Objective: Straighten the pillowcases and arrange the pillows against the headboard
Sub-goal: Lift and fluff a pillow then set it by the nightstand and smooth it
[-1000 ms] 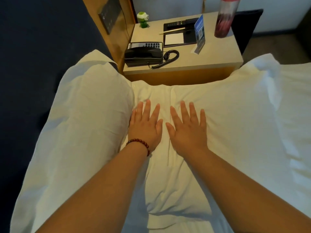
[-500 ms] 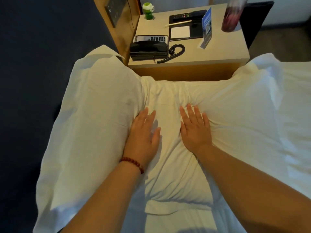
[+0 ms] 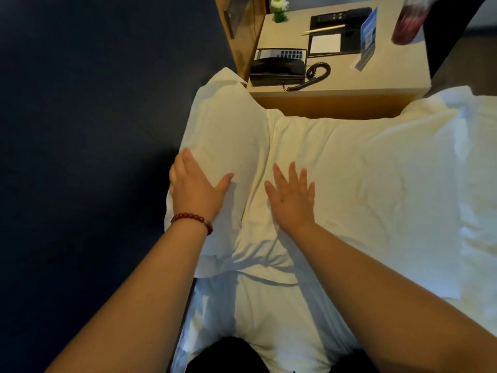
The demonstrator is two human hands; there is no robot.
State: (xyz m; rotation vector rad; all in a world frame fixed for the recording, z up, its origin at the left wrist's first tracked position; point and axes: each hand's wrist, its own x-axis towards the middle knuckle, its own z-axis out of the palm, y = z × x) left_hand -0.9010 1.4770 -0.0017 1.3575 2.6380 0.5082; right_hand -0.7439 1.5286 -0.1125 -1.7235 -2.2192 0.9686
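The dark headboard (image 3: 80,130) fills the left. On the white bed (image 3: 269,319), one pillow (image 3: 223,135) leans against it, its left edge touching. A second pillow (image 3: 363,170) lies flat just right of the first, its far edge against the table (image 3: 376,82). Bare sheet lies near and right of the pillows.

The left hand (image 3: 196,189), fingers straight and thumb spread, presses the leaning pillow's left edge. The right hand (image 3: 291,200) lies flat with fingers apart on the flat pillow, beside the seam between the two.

On the table stand a phone (image 3: 277,67) at the near left corner, a bottle (image 3: 408,22), a notepad (image 3: 324,43) and a blue card (image 3: 367,41), whose print is too blurred to read.
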